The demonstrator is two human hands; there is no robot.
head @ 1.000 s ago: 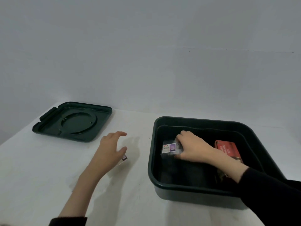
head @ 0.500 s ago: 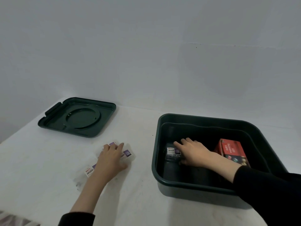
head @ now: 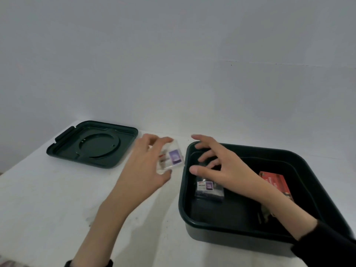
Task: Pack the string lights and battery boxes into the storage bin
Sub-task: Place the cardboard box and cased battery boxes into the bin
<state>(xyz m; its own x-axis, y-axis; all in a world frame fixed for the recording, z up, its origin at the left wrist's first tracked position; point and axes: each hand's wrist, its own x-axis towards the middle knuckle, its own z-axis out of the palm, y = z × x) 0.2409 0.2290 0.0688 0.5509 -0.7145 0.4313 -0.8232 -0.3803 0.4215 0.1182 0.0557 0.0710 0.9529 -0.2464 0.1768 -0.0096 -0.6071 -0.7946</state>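
A dark green storage bin [head: 182,191] stands on the white table at the right. Inside it lie a clear packet with a purple label [head: 209,190] near the left wall and a red string-lights box [head: 277,183] at the right. My left hand [head: 146,164] is lifted above the table just left of the bin and grips another clear packet with a purple label [head: 172,158]. My right hand [head: 217,166] hovers over the bin's left part with fingers spread, holding nothing, a short gap from the packet in my left hand.
The bin's dark green lid [head: 94,144] lies upside down at the table's back left. A grey wall rises behind the table. A small dark object [head: 264,215] lies in the bin beneath my right forearm.
My left hand has picked a clear packet off the table and raised it toward the bin. My right hand let go of the packet in the bin and rose with fingers spread.
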